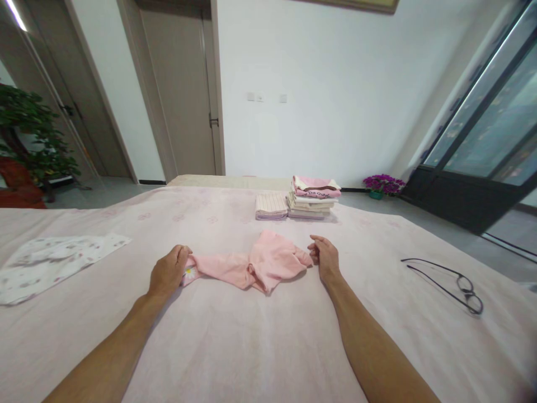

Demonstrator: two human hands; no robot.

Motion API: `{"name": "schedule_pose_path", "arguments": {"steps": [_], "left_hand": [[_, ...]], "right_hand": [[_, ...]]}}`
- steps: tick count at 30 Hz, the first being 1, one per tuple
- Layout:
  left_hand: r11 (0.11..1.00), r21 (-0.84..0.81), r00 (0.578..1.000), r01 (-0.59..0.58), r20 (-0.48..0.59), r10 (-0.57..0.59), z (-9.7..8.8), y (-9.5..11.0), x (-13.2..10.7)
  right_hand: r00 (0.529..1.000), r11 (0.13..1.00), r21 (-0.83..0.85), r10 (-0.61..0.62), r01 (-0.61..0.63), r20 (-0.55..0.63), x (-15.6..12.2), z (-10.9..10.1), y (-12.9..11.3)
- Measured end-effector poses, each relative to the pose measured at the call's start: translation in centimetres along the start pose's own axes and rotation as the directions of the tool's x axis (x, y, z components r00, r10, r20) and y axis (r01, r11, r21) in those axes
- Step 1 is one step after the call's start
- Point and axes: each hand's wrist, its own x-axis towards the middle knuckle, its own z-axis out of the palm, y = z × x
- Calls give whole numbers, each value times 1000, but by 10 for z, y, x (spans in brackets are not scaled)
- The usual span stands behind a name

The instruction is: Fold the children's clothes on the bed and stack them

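A small pink garment [274, 257] lies crumpled and stretched sideways on the bed-like surface [235, 347], which has a pale pink cover. My left hand [170, 270] is closed on its narrow left end, where a white daisy with a yellow centre shows. Just beyond the garment's right end is my right hand [325, 258], with loosely bent fingers that are apart and hold nothing visible. Its fingertips are very close to the fabric; whether they touch it I cannot tell. The garment's exact kind is unclear because it is bunched up.
Folded clothes stand behind the garment: a striped pile [271, 207] and a taller stack [314, 198] topped with pink. A white printed cloth [54, 260] lies at left, black-framed glasses [464, 288] at right. Beyond are a door [180, 89] and purple flowers [383, 183].
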Motion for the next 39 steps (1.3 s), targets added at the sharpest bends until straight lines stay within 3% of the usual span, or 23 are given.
{"name": "schedule_pose_path", "arguments": {"steps": [3, 6, 8, 10, 12, 15, 17, 19, 21, 24, 28, 31, 33, 35, 39], "left_hand": [[999, 43, 993, -29, 114, 24, 0, 2, -1], [997, 43, 979, -61, 197, 52, 1, 6, -1], [996, 4, 976, -87, 200, 84, 2, 5, 0], [994, -21, 984, -107, 141, 109, 2, 3, 2], [993, -18, 992, -120, 31, 121, 1, 0, 5], [993, -20, 972, -117, -208, 110, -6, -6, 10], [995, -67, 940, -70, -340, 43, -12, -12, 13], [992, -130, 931, -1, -362, -46, -17, -18, 14], [985, -165, 959, 41, -270, -85, -17, -21, 14], [996, -83, 999, -11, -37, 8, -10, -18, 16], [988, 132, 963, -83, 265, 46, 0, -8, 19], [973, 217, 944, -80, 330, 4, -1, -3, 20], [968, 240, 947, -81, 320, 0, -5, -1, 19], [963, 246, 951, -107, 308, 27, -8, -1, 18], [957, 275, 931, -90, 364, -17, -13, 0, 15]], "right_hand": [[993, 960, -268, -51, 80, 110, 3, 4, 1], [944, 763, -590, -81, 265, 319, -1, 10, -2], [908, 653, -678, -34, 337, 418, -7, 15, -3], [894, 660, -667, -13, 345, 448, -12, 19, -3], [920, 794, -539, -64, 282, 387, -14, 23, -3], [973, 985, -82, -132, 149, 189, -7, 23, -9], [985, 966, 245, -120, 87, 123, 3, 15, -17], [986, 894, 446, -113, 46, 124, 13, -1, -24], [986, 852, 524, -82, -7, 147, 18, -20, -27], [953, 844, 506, 17, -176, 304, 17, -43, -25], [867, 860, 390, 113, -330, 485, 11, -49, -24], [821, 914, 222, 173, -339, 544, 9, -39, -24], [834, 943, 129, 200, -306, 514, 10, -34, -20], [881, 953, 112, 211, -282, 423, 13, -33, -15], [946, 925, 307, 132, -225, 295, 20, -39, -9]]}}
